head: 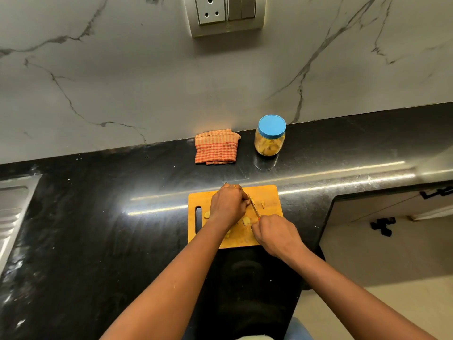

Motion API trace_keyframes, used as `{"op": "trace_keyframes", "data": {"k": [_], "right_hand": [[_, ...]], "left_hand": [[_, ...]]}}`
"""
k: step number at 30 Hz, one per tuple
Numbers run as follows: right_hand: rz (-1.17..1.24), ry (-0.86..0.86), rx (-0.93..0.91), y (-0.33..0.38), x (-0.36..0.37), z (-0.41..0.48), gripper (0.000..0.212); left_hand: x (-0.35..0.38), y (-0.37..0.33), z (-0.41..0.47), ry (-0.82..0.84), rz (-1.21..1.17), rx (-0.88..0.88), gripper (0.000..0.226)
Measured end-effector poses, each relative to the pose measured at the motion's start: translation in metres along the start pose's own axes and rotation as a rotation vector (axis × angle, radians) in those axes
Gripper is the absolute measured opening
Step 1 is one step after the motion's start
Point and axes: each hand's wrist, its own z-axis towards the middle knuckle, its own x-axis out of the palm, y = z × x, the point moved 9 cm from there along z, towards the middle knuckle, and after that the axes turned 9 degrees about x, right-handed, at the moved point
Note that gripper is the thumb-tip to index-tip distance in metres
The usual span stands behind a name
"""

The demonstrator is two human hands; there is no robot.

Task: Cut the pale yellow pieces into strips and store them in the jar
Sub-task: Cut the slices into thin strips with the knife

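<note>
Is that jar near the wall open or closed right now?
Closed: the blue lid sits on the jar, which stands upright on the black counter, pale yellow pieces already inside.

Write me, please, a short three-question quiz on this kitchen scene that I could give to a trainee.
1. True or false: the jar has its blue lid on.
2. Fill in the missing word: the right hand grips a ____ over the cutting board.
3. Multiple choice: what lies just left of the jar on the counter?
A) a folded checked cloth
B) a plate
C) a spoon

Key
1. True
2. knife
3. A
</note>
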Motion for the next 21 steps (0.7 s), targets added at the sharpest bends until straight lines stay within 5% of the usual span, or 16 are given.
{"op": "trace_keyframes", "data": {"k": [12,21], "right_hand": [[0.013,-0.032,0.026,-0.005,0.001,0.002,0.035],[-0.061,-0.041,0.02,-0.005,0.001,0.003,0.039]], "left_hand": [[-0.004,0.002,0.0,-0.022,0.017,0.14,0.021],[-0.033,0.104,-0.057,-0.064,-0.037,-0.21,0.013]]}}
